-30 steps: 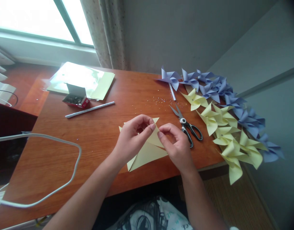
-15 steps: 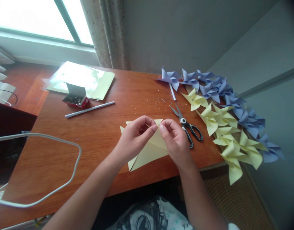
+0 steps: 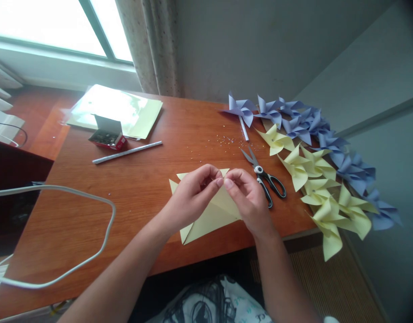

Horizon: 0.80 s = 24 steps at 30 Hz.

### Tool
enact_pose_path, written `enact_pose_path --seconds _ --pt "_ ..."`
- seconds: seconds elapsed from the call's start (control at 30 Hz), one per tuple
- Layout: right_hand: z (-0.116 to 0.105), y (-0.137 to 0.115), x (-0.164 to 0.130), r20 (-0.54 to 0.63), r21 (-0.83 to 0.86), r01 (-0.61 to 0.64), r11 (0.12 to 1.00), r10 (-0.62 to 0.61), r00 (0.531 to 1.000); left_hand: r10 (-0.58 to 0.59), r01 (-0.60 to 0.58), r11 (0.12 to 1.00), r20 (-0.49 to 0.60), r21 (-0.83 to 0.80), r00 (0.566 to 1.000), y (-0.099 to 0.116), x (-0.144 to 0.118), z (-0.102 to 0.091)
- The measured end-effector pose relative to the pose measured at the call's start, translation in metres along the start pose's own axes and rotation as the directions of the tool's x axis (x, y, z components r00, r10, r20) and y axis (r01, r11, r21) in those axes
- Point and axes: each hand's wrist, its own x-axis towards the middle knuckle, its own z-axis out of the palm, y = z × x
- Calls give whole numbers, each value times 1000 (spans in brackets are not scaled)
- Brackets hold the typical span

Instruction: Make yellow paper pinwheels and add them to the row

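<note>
I see the yellow paper sheet (image 3: 209, 215) lying near the front edge of the wooden desk (image 3: 142, 188), cut into triangular flaps; its long axis runs from near-left to far-right, with one tip pointing at me on the left. My left hand (image 3: 189, 197) and right hand (image 3: 248, 199) meet above its middle, each pinching a flap corner, fingertips touching. Just to the right lies one pair of scissors (image 3: 265, 177), blades pointing away. Beyond them I count about five yellow pinwheels (image 3: 316, 179); the blue pinwheels (image 3: 314, 125) overlap too much to count. One white stick (image 3: 127, 152) and one small box (image 3: 107, 134) lie far left.
</note>
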Motion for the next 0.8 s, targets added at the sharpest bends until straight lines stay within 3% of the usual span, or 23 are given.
enact_pose_path --seconds 0.13,0.23,0.37,0.6,0.8 --pt "-3 4 1 -84 14 39 999 -37 996 -22 23 1000 -55 5 998 -1 0 0" --pt "-5 11 2 -204 142 7 990 22 979 -17 27 998 -196 49 980 0 2 -3" --pt "-10 15 4 -255 251 -26 968 92 962 15 4 999 -361 52 933 4 4 -7" --pt "-14 12 2 -255 379 30 925 74 964 -167 76 967 -379 -243 910 8 8 -7" --pt "-14 12 2 -277 339 44 940 55 959 -280 108 890 -345 -443 896 6 9 -10"
